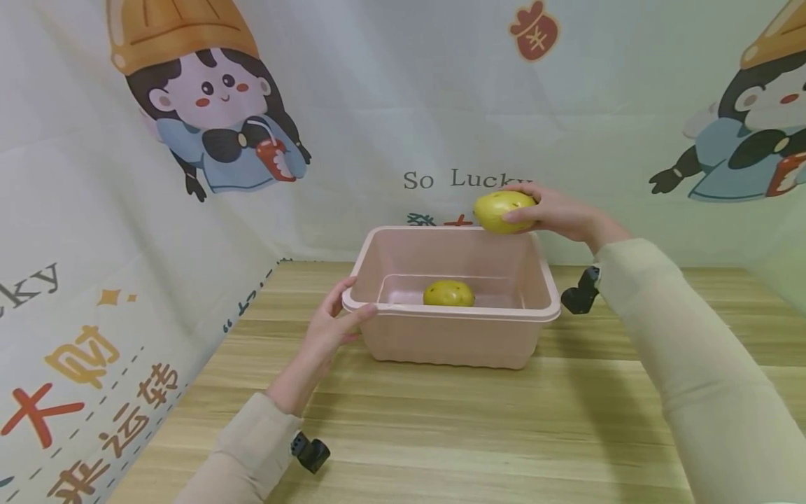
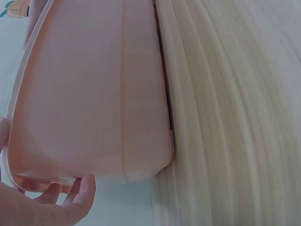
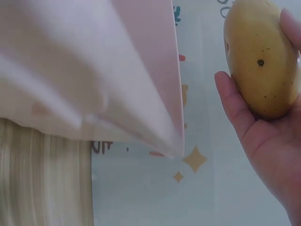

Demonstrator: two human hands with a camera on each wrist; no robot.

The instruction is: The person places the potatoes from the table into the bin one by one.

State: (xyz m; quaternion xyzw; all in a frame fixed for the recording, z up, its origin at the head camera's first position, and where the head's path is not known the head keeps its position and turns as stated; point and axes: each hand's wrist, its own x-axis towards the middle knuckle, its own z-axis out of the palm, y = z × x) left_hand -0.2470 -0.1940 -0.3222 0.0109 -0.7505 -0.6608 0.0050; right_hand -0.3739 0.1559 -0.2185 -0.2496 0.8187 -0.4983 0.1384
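A pink plastic bin (image 1: pixel 453 339) stands on the wooden table, and one yellow potato (image 1: pixel 449 294) lies inside it. My left hand (image 1: pixel 332 318) grips the bin's left front corner, thumb over the rim and fingers around the side; the left wrist view shows fingertips (image 2: pixel 87 186) below the rim. Above the bin's back right corner, my right hand (image 1: pixel 557 210) holds a second yellow potato (image 1: pixel 497 211) between thumb and fingers. In the right wrist view this potato (image 3: pixel 261 61) shows dark eyes on its skin and hangs apart from the bin.
A wooden table (image 1: pixel 441 420) lies under the bin. Behind and to the left hangs a pale printed cloth (image 1: pixel 378 91) with cartoon figures and lettering. Each sleeve carries a small black camera, one at the left wrist (image 1: pixel 310 452) and one at the right (image 1: pixel 581 290).
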